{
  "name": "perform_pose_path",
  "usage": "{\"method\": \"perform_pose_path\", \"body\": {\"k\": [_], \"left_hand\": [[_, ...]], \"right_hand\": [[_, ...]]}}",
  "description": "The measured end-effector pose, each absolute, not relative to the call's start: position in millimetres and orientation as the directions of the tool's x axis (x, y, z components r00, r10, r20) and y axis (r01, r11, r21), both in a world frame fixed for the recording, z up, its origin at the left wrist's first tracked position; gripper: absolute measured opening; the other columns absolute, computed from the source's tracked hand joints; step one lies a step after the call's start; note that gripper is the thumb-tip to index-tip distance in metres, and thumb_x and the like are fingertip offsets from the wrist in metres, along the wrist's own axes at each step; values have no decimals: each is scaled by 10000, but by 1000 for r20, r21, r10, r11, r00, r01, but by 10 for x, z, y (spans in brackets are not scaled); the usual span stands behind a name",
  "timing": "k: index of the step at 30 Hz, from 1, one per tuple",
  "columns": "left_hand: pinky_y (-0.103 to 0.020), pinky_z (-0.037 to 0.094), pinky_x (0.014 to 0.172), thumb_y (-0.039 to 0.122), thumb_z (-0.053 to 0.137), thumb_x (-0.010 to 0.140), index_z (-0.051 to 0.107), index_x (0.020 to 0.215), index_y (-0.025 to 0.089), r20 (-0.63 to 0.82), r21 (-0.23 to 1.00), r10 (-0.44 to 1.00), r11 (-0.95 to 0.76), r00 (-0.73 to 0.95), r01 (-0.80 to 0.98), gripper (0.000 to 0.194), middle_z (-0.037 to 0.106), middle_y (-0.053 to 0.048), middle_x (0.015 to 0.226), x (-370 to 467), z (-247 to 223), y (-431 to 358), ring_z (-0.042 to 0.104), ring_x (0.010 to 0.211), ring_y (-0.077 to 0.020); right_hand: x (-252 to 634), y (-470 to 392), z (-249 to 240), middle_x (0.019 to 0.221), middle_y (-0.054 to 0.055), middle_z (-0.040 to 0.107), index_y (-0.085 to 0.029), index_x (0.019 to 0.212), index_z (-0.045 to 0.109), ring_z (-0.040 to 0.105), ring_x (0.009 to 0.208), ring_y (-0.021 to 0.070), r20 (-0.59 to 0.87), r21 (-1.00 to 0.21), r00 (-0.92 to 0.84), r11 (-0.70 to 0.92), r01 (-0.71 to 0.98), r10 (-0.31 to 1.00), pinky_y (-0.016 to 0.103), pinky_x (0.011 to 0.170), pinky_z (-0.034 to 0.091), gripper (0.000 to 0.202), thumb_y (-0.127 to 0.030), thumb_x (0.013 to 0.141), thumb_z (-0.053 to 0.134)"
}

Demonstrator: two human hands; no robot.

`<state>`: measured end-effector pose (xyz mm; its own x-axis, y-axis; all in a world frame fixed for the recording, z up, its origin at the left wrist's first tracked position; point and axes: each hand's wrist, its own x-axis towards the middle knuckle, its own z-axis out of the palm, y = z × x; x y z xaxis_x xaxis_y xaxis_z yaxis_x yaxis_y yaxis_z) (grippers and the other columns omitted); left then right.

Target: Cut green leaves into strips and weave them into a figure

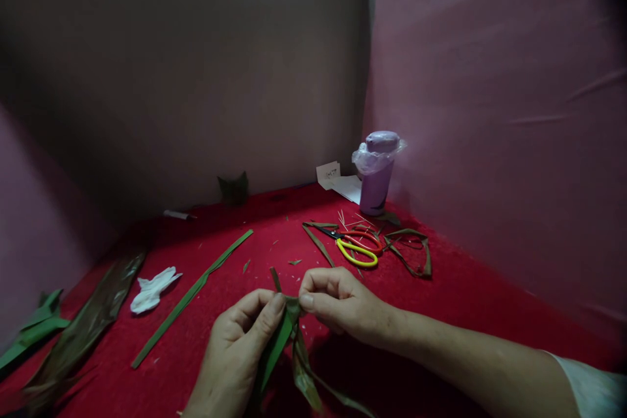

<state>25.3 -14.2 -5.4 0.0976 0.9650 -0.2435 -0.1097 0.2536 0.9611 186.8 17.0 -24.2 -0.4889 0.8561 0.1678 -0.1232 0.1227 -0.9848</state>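
Observation:
Both hands meet at the front middle over the red cloth. Thumb and fingers of my left hand (245,343) pinch a folded green leaf strip (278,346) near its top. My right hand (345,307) pinches the same folded part from the right, thumb against fingers. A short brownish end sticks up above the fold, and drier leaf ends (306,375) hang below it. Beyond my right hand lie scissors (355,248) with one red and one yellow handle. To the left of my left hand a long narrow green leaf strip (193,290) lies flat.
Crumpled white tissue (154,290), a broad brown leaf (93,323) and green leaf pieces (42,326) lie at left. At back right stand a purple tumbler (376,179) and white papers (345,186), near toothpick-like sticks (341,219) and curled leaf scraps (416,251). Walls enclose the surface.

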Motion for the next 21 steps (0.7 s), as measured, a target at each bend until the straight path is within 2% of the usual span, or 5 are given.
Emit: {"method": "perform_pose_path", "body": {"k": [5, 8, 11, 15, 21], "left_hand": [[-153, 300, 392, 371, 769, 584, 602, 646, 156, -264, 952, 957, 278, 120, -125, 278, 484, 58, 479, 238, -96, -116, 391, 396, -44], [-153, 306, 400, 367, 763, 595, 586, 645, 160, -269, 949, 958, 280, 96, -141, 277, 488, 58, 481, 215, -107, -94, 405, 404, -48], [-146, 298, 398, 364, 766, 593, 569, 631, 165, -264, 949, 962, 271, 63, -162, 283, 490, 59, 478, 204, -92, -86, 407, 404, -44], [-132, 263, 375, 366, 774, 580, 551, 610, 171, -282, 942, 959, 281, 22, -181, 297, 462, 74, 440, 205, -64, -93, 371, 369, -30], [-135, 311, 400, 342, 805, 530, 592, 642, 167, -281, 934, 958, 259, -58, -245, 298, 532, 48, 491, 190, -62, -86, 446, 411, -48]], "right_hand": [[1888, 175, -236, 504, -77, 350, -158, 706, 508, 291, 428, 62, 188, -982, -458, 156, -108, 869, 192, 414, 254, 245, -321, 881, 458], [1919, 152, -164, 738, 19, 534, -152, 846, 589, 502, 696, 122, 417, -899, -312, 438, -2, 854, 261, 657, 408, 301, -298, 941, 344], [1954, 98, -85, 904, 61, 566, -162, 903, 611, 504, 896, 172, 666, -682, -221, 702, 207, 712, 337, 831, 373, 206, -229, 911, 416], [1974, 54, -56, 695, 27, 539, -153, 726, 561, 487, 673, 144, 749, -539, -220, 768, 346, 625, 304, 671, 377, 138, -175, 853, 511], [1962, 113, -101, 566, -17, 450, -156, 630, 516, 414, 536, 103, 606, -715, -134, 610, 342, 784, 252, 535, 327, 330, -280, 918, 416]]}}
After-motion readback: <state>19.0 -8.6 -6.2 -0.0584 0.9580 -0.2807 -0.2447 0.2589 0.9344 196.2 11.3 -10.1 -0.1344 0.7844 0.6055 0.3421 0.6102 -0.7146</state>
